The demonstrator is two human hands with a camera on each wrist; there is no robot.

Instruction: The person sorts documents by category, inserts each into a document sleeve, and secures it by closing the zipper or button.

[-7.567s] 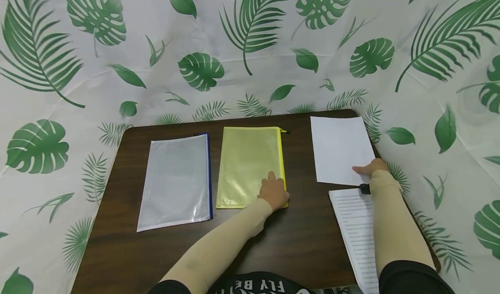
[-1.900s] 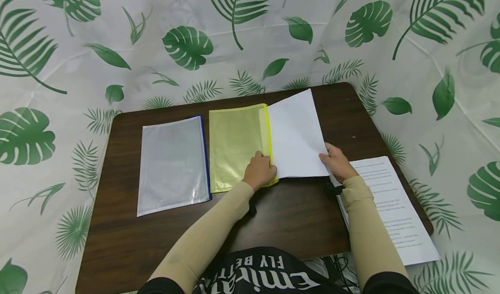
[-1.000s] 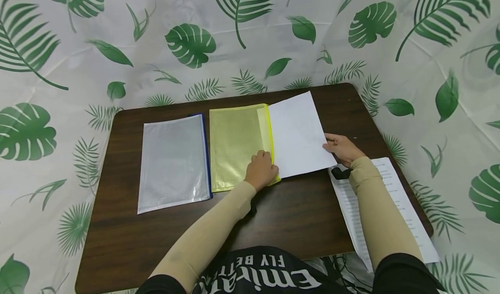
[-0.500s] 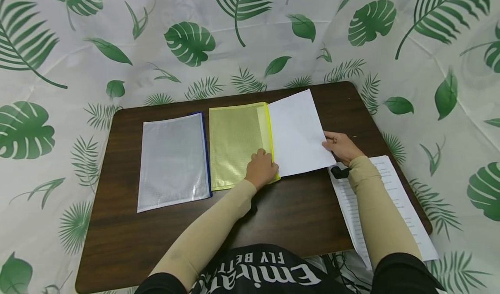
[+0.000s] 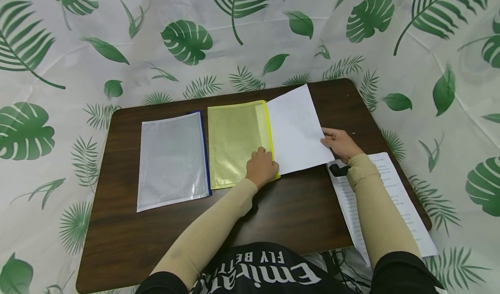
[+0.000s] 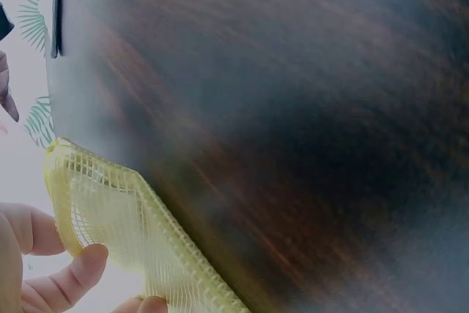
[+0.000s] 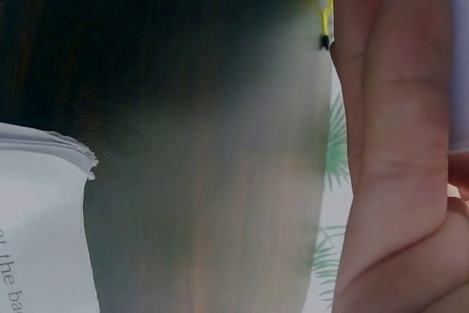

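Note:
A yellow mesh zip pouch [image 5: 234, 142] lies mid-table, its open side facing right. My left hand [image 5: 262, 168] pinches the lower part of that side; in the left wrist view thumb and fingers [image 6: 73, 276] hold the mesh at the mouth. White paper [image 5: 297, 131] has its left part inside the pouch, showing through the yellow as a paler strip. My right hand [image 5: 341, 144] holds the paper's right edge, thumb above it. The right wrist view shows its long straight fingers [image 7: 403, 122] against the paper, and the yellow zip end beyond.
A clear pouch [image 5: 172, 159] with a blue zip edge lies left of the yellow one. A stack of printed sheets [image 5: 384, 168] lies under my right forearm, overhanging the table's front edge. Cables [image 5: 343, 268] hang below that edge. A leaf-patterned cloth [image 5: 250, 34] surrounds the table.
The white paper, earlier flat at the table's right, has moved left into the yellow pouch's mouth. My right hand has since regripped its edge slightly; the last second shows almost no movement.

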